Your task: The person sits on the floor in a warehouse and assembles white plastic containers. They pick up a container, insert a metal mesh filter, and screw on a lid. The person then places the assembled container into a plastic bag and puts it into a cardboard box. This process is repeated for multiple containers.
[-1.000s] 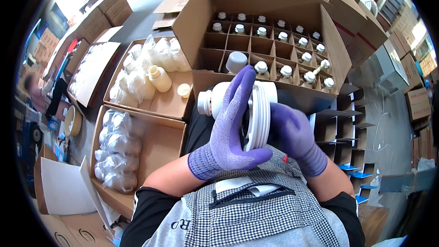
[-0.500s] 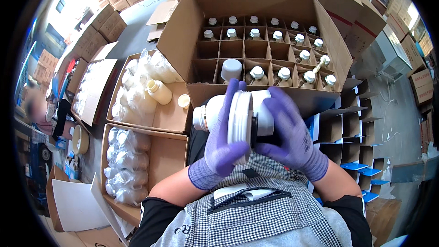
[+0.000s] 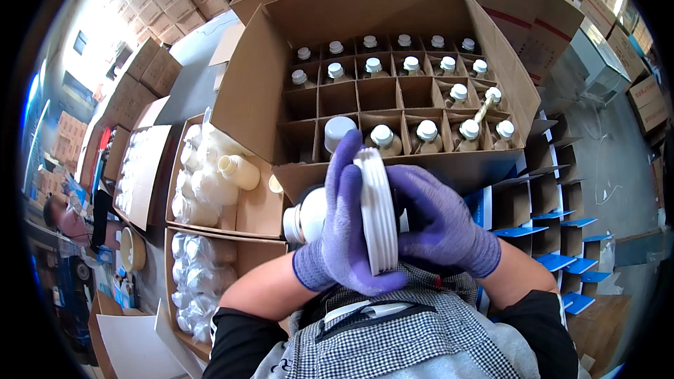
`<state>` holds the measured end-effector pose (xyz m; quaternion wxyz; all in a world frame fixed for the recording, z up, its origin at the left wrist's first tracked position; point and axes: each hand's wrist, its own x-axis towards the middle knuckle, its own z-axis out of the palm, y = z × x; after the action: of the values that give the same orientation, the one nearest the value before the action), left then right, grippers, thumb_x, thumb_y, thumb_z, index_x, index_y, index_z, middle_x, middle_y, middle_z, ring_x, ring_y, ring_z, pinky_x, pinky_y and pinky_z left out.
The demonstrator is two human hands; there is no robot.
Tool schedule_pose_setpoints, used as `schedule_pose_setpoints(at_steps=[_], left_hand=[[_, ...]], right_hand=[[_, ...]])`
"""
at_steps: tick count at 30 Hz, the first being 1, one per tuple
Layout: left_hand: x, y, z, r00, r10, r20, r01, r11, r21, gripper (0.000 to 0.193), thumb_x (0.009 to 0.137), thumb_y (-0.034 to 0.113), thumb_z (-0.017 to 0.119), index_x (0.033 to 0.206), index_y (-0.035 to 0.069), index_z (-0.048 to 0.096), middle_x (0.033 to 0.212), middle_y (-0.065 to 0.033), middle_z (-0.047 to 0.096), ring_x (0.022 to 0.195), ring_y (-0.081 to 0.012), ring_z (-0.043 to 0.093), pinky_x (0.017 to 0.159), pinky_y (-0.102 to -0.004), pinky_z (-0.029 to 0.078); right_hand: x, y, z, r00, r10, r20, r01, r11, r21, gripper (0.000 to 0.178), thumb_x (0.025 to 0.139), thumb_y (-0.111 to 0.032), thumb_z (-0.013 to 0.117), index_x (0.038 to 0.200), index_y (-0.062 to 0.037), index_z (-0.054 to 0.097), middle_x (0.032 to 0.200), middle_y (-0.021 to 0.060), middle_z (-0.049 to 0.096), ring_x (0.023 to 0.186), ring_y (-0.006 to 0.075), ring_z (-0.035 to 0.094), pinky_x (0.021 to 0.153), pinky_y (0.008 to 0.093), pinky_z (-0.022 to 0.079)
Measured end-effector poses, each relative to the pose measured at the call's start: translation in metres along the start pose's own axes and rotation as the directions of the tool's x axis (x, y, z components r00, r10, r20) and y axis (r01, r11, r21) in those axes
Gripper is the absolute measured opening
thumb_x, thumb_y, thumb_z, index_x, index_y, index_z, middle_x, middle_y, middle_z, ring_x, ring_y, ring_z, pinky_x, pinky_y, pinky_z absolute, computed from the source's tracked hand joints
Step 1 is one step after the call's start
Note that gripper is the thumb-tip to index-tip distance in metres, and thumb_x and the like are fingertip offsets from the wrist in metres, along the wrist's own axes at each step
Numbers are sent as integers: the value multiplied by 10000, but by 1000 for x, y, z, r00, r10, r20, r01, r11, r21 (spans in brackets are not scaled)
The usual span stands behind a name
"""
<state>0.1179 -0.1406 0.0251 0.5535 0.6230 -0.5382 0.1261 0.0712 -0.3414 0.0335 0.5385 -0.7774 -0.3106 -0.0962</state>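
My left hand [image 3: 342,231], in a purple knit glove, is closed on a white ridged disc [image 3: 377,210] held upright on its edge. Behind that hand lies a white bottle [image 3: 314,215] on its side, its white cap pointing left. The bottle's middle is hidden by the glove and disc. My right hand [image 3: 446,228], gloved alike, bends its fingers round the bottle's other end, at the right of the disc. A sliver of white shows between thumb and fingers there. Just beyond, a grey-white cup-like cap [image 3: 340,133] stands in a divided carton [image 3: 414,161].
Several white-capped bottles [image 3: 427,135] fill many of the carton's cells. At left, one tray [image 3: 256,216] holds cream bottles [image 3: 239,172]; another holds plastic-wrapped bottles [image 3: 200,256]. Blue-edged cardboard dividers [image 3: 523,228] stand at right. A person [image 3: 67,217] sits far left.
My right hand has closed in from the right onto the bottle's end. The disc has turned more edge-on and sits slightly lower. The whole view has shifted a little.
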Motion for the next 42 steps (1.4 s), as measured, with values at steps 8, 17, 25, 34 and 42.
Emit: schedule_pose_setpoints(at_steps=[8,17,25,34,42], left_hand=[[90,-178,-63,929,-370,23,361,918,165,847,824,546,741,1474,65,487,1537,-250,427,1429,-411,426,1164,-477,375],[61,-403,-167,271,-889,-369,531,-182,828,577,882,456,693,1330,102,613,1404,-196,591,1280,-380,586,1059,-483,491],[122,-292,-188,803,-342,-488,534,49,844,401,781,402,727,1075,130,704,1089,-191,661,1010,-404,674,881,-504,546],[59,-147,-117,844,-339,-416,460,857,234,279,981,173,567,1231,62,621,973,-94,678,795,-146,658,602,-256,521],[61,-86,-56,801,-597,42,594,784,-180,680,879,235,751,1434,-31,461,1258,-156,608,1193,-208,598,1044,-344,470]], right_hand=[[35,120,-86,845,413,-341,-520,785,-337,729,822,-377,825,1413,-37,566,1112,142,692,1071,286,693,944,407,575],[28,179,-77,877,403,-261,-435,437,-787,687,850,-424,775,1386,-58,550,1323,168,546,1180,333,553,1027,461,446],[39,150,-52,956,29,-291,-172,860,-480,690,875,-362,778,1431,-38,528,1353,202,561,1228,371,578,1070,479,459],[73,138,-48,964,233,-131,22,419,908,1142,792,-234,873,1636,-58,124,1584,185,359,1434,273,418,1201,422,341],[-13,92,-75,791,606,-85,-329,538,776,1046,775,-394,870,1574,-36,297,1457,173,499,1347,300,510,1156,412,399]])
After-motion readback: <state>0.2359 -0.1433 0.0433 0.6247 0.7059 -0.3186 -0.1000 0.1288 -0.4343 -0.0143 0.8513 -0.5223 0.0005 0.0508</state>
